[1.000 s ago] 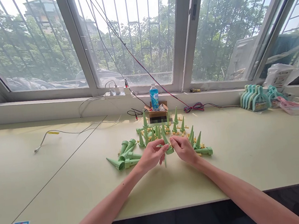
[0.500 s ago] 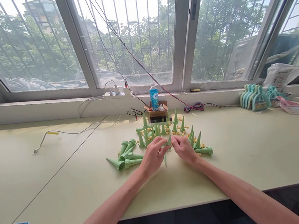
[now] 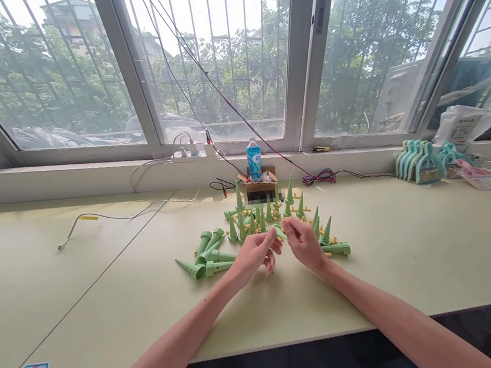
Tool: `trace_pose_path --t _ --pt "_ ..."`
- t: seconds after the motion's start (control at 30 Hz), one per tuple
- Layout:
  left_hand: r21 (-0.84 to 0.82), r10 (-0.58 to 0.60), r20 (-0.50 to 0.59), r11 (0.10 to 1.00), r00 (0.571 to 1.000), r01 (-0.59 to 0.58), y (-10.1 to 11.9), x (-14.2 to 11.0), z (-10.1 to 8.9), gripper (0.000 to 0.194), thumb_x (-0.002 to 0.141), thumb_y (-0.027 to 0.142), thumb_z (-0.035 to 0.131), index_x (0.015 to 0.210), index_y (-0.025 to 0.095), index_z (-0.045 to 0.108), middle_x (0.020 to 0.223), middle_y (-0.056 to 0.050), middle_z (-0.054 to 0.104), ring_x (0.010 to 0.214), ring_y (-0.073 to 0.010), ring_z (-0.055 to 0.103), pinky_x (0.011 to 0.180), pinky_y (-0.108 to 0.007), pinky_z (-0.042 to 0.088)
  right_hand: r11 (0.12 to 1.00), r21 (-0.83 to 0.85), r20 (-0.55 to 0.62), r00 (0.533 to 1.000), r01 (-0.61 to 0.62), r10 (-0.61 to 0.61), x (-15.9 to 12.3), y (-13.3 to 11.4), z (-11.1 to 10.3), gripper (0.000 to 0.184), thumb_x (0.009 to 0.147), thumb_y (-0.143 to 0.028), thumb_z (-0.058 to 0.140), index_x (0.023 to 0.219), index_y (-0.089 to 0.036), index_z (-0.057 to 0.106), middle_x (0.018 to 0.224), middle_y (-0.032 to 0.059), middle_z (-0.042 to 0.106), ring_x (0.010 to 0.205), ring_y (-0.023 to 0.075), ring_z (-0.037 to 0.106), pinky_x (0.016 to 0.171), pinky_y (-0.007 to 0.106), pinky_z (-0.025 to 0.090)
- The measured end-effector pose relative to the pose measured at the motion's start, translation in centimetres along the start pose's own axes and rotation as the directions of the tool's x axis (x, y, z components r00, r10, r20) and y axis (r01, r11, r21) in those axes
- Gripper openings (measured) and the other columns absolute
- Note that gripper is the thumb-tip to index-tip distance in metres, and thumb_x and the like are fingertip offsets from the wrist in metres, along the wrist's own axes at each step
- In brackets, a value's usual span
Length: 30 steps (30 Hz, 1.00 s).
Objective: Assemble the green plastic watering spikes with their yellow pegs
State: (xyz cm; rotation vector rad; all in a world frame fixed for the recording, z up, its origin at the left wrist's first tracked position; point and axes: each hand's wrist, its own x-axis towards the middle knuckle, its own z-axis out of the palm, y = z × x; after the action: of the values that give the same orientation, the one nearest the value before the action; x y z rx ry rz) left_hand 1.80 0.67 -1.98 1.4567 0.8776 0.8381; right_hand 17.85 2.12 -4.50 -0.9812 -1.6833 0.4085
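Observation:
My left hand [image 3: 257, 250] pinches a light green plant-watering spike [image 3: 279, 232] between thumb and forefinger, its other fingers curled loosely below. The spike is tilted, and its right end meets my right hand [image 3: 303, 241]. That hand is closed against the spike; whatever lies inside its fingers is hidden. Just beyond my hands stand several upright green spikes [image 3: 289, 192] with small yellow valve pieces [image 3: 306, 209] at their bases. Left of my left hand lies a loose pile of green spikes [image 3: 209, 253]. Another spike [image 3: 337, 248] lies beside my right hand.
A small cardboard box [image 3: 261, 191] with a blue-liquid bottle [image 3: 254, 160] stands behind the spikes. A white cable [image 3: 112, 218] crosses the table at left; a bundled cable [image 3: 319, 176] lies at the back. Bagged teal plastic items [image 3: 423, 164] and a pink one [image 3: 484, 174] stand far right.
The spike between my hands has gone from nearly upright to tilted over. My left fingers have loosened and spread below it. A spike tip seen under my left hand no longer shows.

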Motion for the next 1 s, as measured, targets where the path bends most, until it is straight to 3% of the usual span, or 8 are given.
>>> trace_pose_path --t 0.17,0.3,0.47,0.67,0.83,1.0 --pt "0.002 0.026 -0.005 1.0 1.0 -0.026 -0.3 -0.2 -0.3 0.052 0.081 0.064 0.054 0.075 0.013 0.059 0.062 -0.001 0.059 0.039 -0.0066 0.049 0.038 -0.02 0.04 0.999 0.031 0.05 0.999 -0.02 0.018 -0.1 0.2 0.0 0.041 0.097 -0.044 0.037 0.064 -0.02 0.035 0.056 -0.0048 0.033 0.051 0.0101 0.029 0.049 0.025 0.025" --pt "0.155 0.131 -0.046 0.98 0.99 -0.122 -0.7 -0.3 -0.5 0.042 0.081 0.057 0.059 0.076 0.016 0.055 0.05 0.004 0.052 0.038 -0.0091 0.05 0.038 -0.02 0.039 0.999 0.03 0.059 0.997 -0.041 0.039 -0.1 0.3 0.0 0.043 0.097 -0.043 0.038 0.061 -0.021 0.033 0.052 -0.0051 0.031 0.049 0.0101 0.029 0.048 0.026 0.024" --pt "0.291 0.274 -0.11 0.928 0.955 -0.233 -0.9 -0.3 -0.4 0.032 0.078 0.047 0.066 0.085 0.017 0.057 0.074 0.001 0.058 0.046 -0.0077 0.051 0.035 -0.018 0.039 0.998 0.032 0.093 0.994 -0.054 0.051 0.0 0.1 -0.2 0.043 0.096 -0.043 0.037 0.059 -0.021 0.035 0.049 -0.0045 0.034 0.047 0.0107 0.03 0.048 0.026 0.025" --pt "0.433 0.421 -0.11 0.835 0.9 -0.338 -1.1 -0.1 -0.3 0.026 0.083 0.041 0.061 0.097 0.019 0.064 0.093 -0.004 0.056 0.054 -0.0061 0.05 0.041 -0.018 0.045 0.996 0.049 0.1 0.993 -0.072 0.067 0.0 0.4 -0.1 0.043 0.096 -0.043 0.037 0.058 -0.021 0.035 0.047 -0.0043 0.034 0.045 0.0107 0.03 0.046 0.026 0.024" --pt "0.443 0.418 -0.13 0.835 0.899 -0.325 -1.1 0.0 -0.2 0.03 0.084 0.044 0.059 0.102 0.02 0.062 0.097 -0.004 0.057 0.053 -0.0058 0.051 0.042 -0.019 0.046 0.996 0.052 0.064 0.996 -0.067 0.064 0.0 0.2 0.0 0.042 0.096 -0.042 0.037 0.059 -0.021 0.034 0.049 -0.0042 0.033 0.047 0.0107 0.03 0.047 0.026 0.024" --pt "0.301 0.314 -0.221 0.922 0.923 -0.242 -0.9 0.1 0.1 0.034 0.078 0.046 0.065 0.095 0.019 0.052 0.085 0.0 0.058 0.044 -0.0053 0.05 0.035 -0.017 0.039 0.998 0.012 -0.062 0.996 -0.06 0.061 0.0 -0.1 0.1 0.04 0.097 -0.042 0.036 0.063 -0.021 0.035 0.053 -0.0038 0.036 0.049 0.0109 0.032 0.049 0.026 0.025"
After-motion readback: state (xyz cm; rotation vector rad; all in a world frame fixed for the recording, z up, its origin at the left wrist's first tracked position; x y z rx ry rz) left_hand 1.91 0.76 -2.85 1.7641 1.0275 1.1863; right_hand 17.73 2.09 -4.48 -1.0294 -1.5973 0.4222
